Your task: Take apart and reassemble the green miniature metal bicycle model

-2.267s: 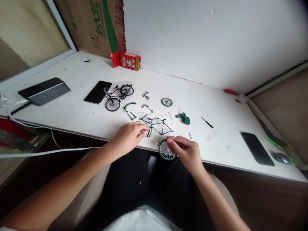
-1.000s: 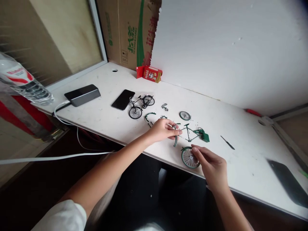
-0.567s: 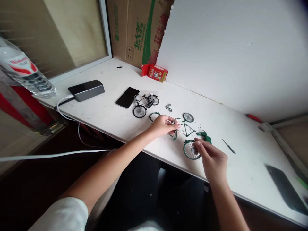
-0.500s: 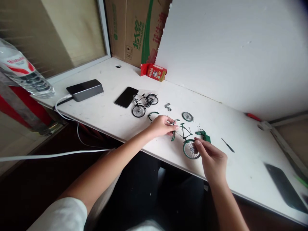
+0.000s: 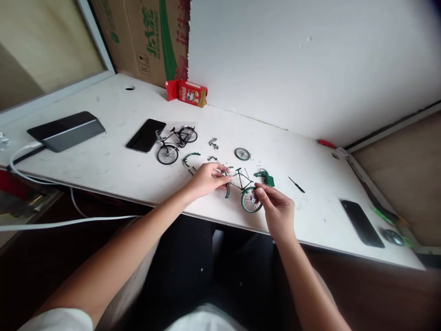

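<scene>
A small green model bicycle frame (image 5: 238, 178) stands near the front edge of the white table (image 5: 103, 165). My left hand (image 5: 206, 179) pinches its front end, by the handlebar and fork. My right hand (image 5: 277, 209) pinches a green spoked wheel (image 5: 250, 201) held at the frame's rear. A second loose green wheel (image 5: 242, 154) lies behind. A green fender (image 5: 190, 156), a green block-shaped part (image 5: 266, 177) and small metal bits (image 5: 213, 143) are scattered around.
A finished black model bicycle (image 5: 175, 141) stands beside a dark phone (image 5: 146, 135). A grey box (image 5: 65, 130) with a white cable lies left. A red carton (image 5: 188, 91) and cardboard box (image 5: 148, 37) sit at the back. A small screwdriver (image 5: 296, 185) and another phone (image 5: 362, 223) lie right.
My left hand lifted the green frame and carried it back from the edge. My right hand brought the wheel up to its rear end. The camera swung left, then back.
</scene>
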